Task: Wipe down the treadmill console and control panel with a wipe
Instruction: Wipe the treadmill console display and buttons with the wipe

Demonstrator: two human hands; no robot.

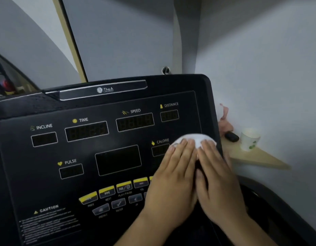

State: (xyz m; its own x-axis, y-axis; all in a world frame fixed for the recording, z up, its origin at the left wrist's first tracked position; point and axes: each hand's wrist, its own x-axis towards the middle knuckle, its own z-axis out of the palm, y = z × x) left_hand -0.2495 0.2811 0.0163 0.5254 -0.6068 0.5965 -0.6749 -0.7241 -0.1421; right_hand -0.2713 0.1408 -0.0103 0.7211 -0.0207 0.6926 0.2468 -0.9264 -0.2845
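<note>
both hands are laid flat on the wipe, side by side and touching along their inner edges. the left hand (173, 176) has its fingers straight and close together, fingertips resting on the near edge of the white wipe (194, 138). the right hand (219, 176) lies the same way, fingers straight, pressing down on the wipe's right part. neither hand curls around anything.

the wipe sits bunched on the right side of the treadmill console (20, 166), just right of the word calorie, near the console's right edge. most of it is hidden under the fingers, so only a rounded white hump shows beyond the fingertips. the left hand partly covers the calorie window (160, 150).

the console is black and tilted up toward me. across it are small dark windows marked incline, time, speed, distance and pulse, all unlit, and a larger blank screen (118, 159) in the middle. below the screen runs a row of yellow-topped buttons (107, 191), with grey ones under them; the left wrist covers the right end of the row. a caution label (47, 208) sits at the lower left, its small print too blurred to read.

past the console's right edge, a wooden shelf (256, 158) juts from the pale wall. on it stand a paper cup (249, 138) and a small black object (231, 136), with something pink (224, 119) just behind.
</note>
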